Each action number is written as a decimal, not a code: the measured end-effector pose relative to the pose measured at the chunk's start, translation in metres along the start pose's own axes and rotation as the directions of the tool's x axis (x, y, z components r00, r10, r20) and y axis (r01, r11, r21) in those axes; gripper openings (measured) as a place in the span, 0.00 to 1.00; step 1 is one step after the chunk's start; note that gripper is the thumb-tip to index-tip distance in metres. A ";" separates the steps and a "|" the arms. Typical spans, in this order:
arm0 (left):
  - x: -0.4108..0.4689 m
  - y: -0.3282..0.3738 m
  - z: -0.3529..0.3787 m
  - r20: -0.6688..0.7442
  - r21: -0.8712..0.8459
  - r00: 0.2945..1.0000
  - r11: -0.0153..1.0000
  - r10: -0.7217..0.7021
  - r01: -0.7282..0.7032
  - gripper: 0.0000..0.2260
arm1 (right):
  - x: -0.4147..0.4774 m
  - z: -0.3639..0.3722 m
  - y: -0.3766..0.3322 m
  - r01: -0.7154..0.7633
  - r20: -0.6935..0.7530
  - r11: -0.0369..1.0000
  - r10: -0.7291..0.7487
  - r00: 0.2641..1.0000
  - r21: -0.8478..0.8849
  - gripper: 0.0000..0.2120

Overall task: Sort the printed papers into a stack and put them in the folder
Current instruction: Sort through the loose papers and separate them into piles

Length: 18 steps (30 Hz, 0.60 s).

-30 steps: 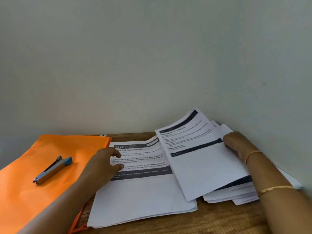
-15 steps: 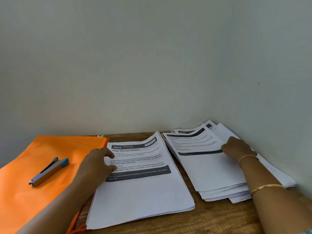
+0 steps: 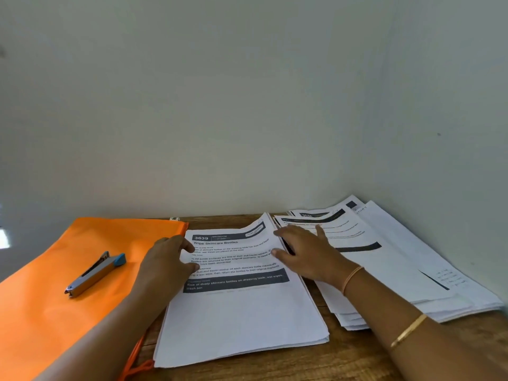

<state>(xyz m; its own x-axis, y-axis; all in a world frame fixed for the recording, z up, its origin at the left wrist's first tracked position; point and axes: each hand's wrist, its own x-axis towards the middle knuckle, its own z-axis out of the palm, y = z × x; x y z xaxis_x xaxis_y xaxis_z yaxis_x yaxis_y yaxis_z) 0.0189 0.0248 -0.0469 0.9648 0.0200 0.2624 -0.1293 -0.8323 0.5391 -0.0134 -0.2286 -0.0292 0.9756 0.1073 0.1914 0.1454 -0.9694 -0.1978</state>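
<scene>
Two piles of printed papers lie on a wooden table point(image 3: 316, 361). The neat middle stack point(image 3: 242, 312) has a sheet headed "3639 Wipe Skincare Bottles" on top. A looser, fanned pile point(image 3: 398, 270) lies to its right against the wall. My left hand point(image 3: 167, 262) rests on the left edge of the middle stack, fingers loosely bent on the top sheet. My right hand point(image 3: 308, 251) lies across the gap between the piles, fingers spread flat, touching the right edge of the middle stack. An orange folder point(image 3: 55, 312) lies flat at the left.
A stapler point(image 3: 94, 273) with a blue tip lies on top of the orange folder. Pale walls meet in a corner behind the right pile. Orange cords point(image 3: 137, 364) hang from the folder near the table's front edge.
My right hand let the lifted sheet drop back on the right pile, then moved left to the middle stack's right edge. The left hand stayed on the stack's left edge.
</scene>
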 end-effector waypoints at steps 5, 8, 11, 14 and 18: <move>-0.003 0.003 -0.001 0.032 0.005 0.999 1.000 -0.020 0.020 0.16 | -0.004 0.009 -0.008 0.119 0.240 0.946 -0.046 0.970 -0.302 0.31; -0.004 0.001 -0.001 0.051 0.013 0.998 0.999 -0.045 0.044 0.18 | -0.002 0.016 -0.011 0.137 0.275 0.936 -0.046 0.960 -0.323 0.29; -0.003 -0.001 -0.001 0.059 -0.063 0.996 0.996 -0.062 0.066 0.24 | -0.001 0.017 -0.014 0.140 0.288 0.939 -0.047 0.956 -0.313 0.28; -0.003 -0.001 -0.002 0.047 -0.126 0.996 0.989 -0.071 0.076 0.28 | -0.002 0.017 -0.018 0.153 0.286 0.938 -0.061 0.956 -0.312 0.28; -0.004 -0.002 -0.005 0.000 -0.164 0.997 0.983 -0.083 0.082 0.29 | -0.003 0.019 -0.023 0.172 0.286 0.936 -0.081 0.955 -0.308 0.29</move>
<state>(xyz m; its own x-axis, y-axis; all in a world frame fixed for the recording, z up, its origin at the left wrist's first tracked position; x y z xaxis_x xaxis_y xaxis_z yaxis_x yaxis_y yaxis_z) 0.0143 0.0286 -0.0450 0.9723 0.0891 0.2163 -0.0853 -0.7259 0.6825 -0.0164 -0.2028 -0.0437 0.9666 0.2445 -0.0761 0.2533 -0.9567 0.1437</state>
